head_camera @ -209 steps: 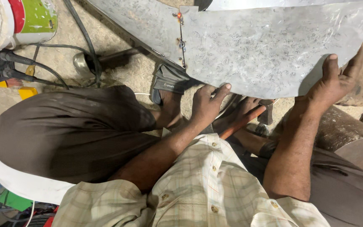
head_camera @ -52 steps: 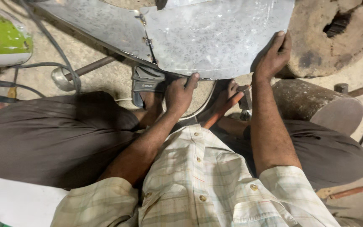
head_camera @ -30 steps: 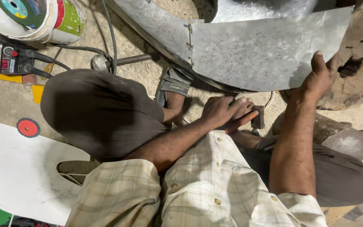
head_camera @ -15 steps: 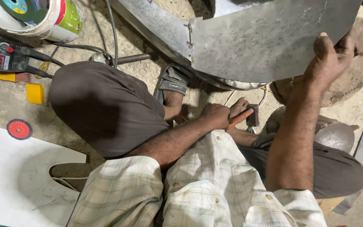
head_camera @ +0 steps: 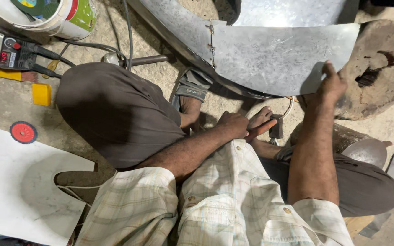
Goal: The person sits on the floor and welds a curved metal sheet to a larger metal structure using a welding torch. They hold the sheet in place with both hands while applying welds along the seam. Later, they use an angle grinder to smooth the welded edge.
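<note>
Gripping the lower right edge of the galvanized metal sheet [head_camera: 270, 54] on the floor with our right hand [head_camera: 329, 86], our left hand [head_camera: 235, 125] closed on an orange-handled hammer [head_camera: 270, 128] — we judge the sheet thin, springy, sharp-edged — best pinched near corners.

This is a sheet-metal workshop, with the work done seated on a rough concrete floor [head_camera: 160, 77]. A large curved piece of galvanised sheet metal [head_camera: 274, 54], riveted along a seam, lies in front of the person beside a worn wooden block [head_camera: 384, 68]. A meter with a red digital readout [head_camera: 1, 50] and black cables [head_camera: 110, 45], a paint bucket [head_camera: 60, 18], a red grinding disc [head_camera: 23, 132] and a cut white sheet [head_camera: 19, 191] lie around.
</note>
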Demonstrator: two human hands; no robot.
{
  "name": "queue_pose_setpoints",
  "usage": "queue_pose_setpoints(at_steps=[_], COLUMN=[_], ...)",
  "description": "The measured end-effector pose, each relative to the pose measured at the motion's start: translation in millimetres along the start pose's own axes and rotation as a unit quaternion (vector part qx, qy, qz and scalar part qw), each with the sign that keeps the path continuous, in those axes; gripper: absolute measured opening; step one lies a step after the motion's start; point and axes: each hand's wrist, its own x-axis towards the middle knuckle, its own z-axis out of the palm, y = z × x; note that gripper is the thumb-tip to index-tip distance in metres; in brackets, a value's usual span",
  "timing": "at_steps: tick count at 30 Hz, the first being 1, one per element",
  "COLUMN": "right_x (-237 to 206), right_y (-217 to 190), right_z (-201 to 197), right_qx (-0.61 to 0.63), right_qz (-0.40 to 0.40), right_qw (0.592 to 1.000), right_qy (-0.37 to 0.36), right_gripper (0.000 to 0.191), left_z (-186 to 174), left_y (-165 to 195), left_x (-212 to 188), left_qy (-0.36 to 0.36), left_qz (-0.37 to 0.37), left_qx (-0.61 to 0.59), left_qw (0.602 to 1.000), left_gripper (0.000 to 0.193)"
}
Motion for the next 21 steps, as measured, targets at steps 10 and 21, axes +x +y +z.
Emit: queue_pose_setpoints(at_steps=[10, 21], right_x=[38, 32], right_y=[21, 46], right_z=[-43, -56], right_qx=[-0.011, 0.162], right_qz=[-0.269, -0.081], right_qw=[0.963, 0.983], right_qy=[-0.033, -0.037], right_gripper=[0.089, 0.054], left_z=[19, 19], left_y=[14, 21], left_x=[33, 38], left_qy=[-0.004, -0.013], left_qz=[0.001, -0.017], left_qx=[0.010, 0.028], left_qw=[1.000, 0.999], left_gripper=[0.034, 0.037])
